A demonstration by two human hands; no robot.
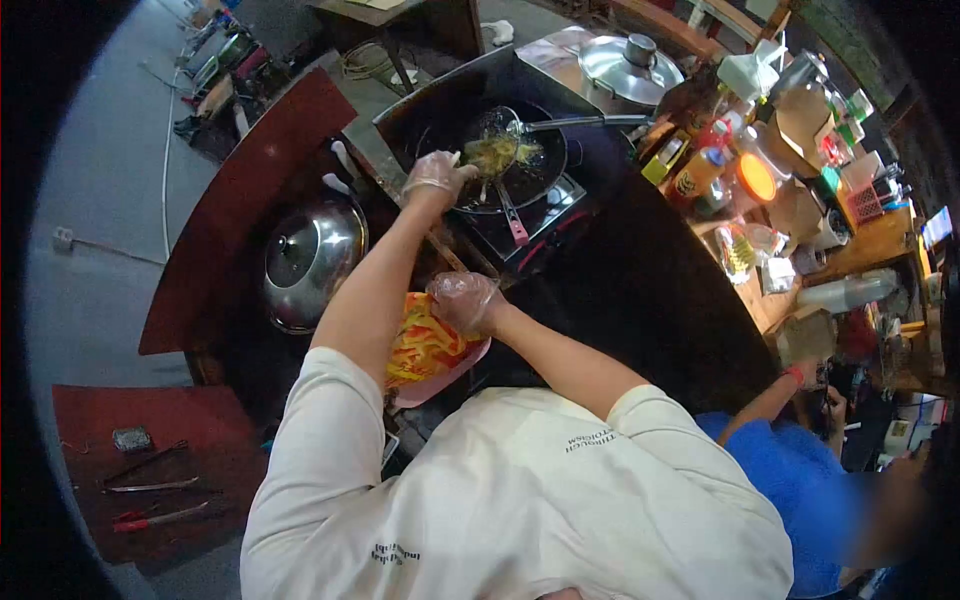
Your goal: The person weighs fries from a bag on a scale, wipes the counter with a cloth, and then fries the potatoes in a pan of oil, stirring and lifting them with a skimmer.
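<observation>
My left hand (437, 178), in a clear plastic glove, is over the left rim of a dark frying pan (530, 185) on a stove. Its fingers are closed near a small pale piece too small to name. Yellowish food (490, 156) sizzles in the pan, where a metal strainer (513, 125) and a pink-handled utensil (513, 215) rest. My right hand (465, 300), gloved too, is closed at the upper edge of a pink container (445, 384) holding orange and yellow strips (425, 345); what its fingers hold is hidden.
A domed metal lid (305, 262) sits at the left, and another lid (630, 68) behind the stove. Bottles and jars (725, 175) crowd the right table. A person in blue (780, 485) is at lower right. Tongs (160, 517) lie on a red board (200, 440).
</observation>
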